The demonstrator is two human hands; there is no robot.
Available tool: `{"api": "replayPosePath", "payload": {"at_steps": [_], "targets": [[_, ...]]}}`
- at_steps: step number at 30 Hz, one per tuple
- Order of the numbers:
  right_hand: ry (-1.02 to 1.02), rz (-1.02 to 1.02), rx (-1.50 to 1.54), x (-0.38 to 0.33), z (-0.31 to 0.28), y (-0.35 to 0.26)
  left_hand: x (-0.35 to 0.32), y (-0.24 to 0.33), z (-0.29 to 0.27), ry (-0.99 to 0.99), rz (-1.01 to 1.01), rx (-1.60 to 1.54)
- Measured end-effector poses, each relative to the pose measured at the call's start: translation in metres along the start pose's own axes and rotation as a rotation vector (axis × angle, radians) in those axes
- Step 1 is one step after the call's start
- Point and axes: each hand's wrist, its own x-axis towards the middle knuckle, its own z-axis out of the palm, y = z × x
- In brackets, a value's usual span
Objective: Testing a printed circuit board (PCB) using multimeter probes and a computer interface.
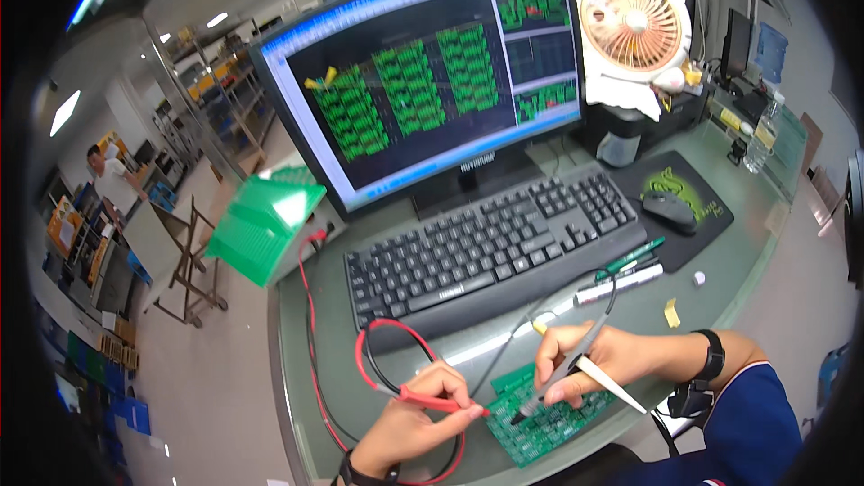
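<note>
A green circuit board point(522, 445) lies at the near edge of the desk, under both hands. My left hand point(409, 423) is closed round a red test probe point(430, 400), its tip at the board's left edge. My right hand point(612, 355) grips a grey test probe point(569, 364) with a dark tip, slanting down to the board's upper face. Whether either tip touches the board I cannot tell. A thin white stick point(614, 385) also passes through the right hand's fingers, a yellow end showing beyond them. Red and black leads point(364, 351) loop beside my left hand.
Behind the hands are a black keyboard point(504, 243) and a monitor point(414, 90) showing green board layouts. A mouse point(669, 211) rests on a black pad point(711, 189), near markers point(621, 284). Green panels point(261, 225) stand at left, a fan point(630, 22) at back right. Far left is a person point(117, 182).
</note>
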Motion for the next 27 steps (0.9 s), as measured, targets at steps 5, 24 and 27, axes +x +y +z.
{"api": "replayPosePath", "payload": {"at_steps": [5, 24, 27], "targets": [[0.110, -0.056, -0.097, 0.008, -0.001, 0.009, 0.002, 0.000, -0.002, 0.013, -0.015, -0.044], [0.141, -0.077, -0.136, 0.004, 0.009, 0.011, -0.002, -0.004, -0.006, 0.070, -0.096, -0.163], [0.110, -0.136, -0.246, 0.005, 0.008, 0.016, -0.003, -0.001, -0.006, 0.072, -0.146, -0.219]]}}
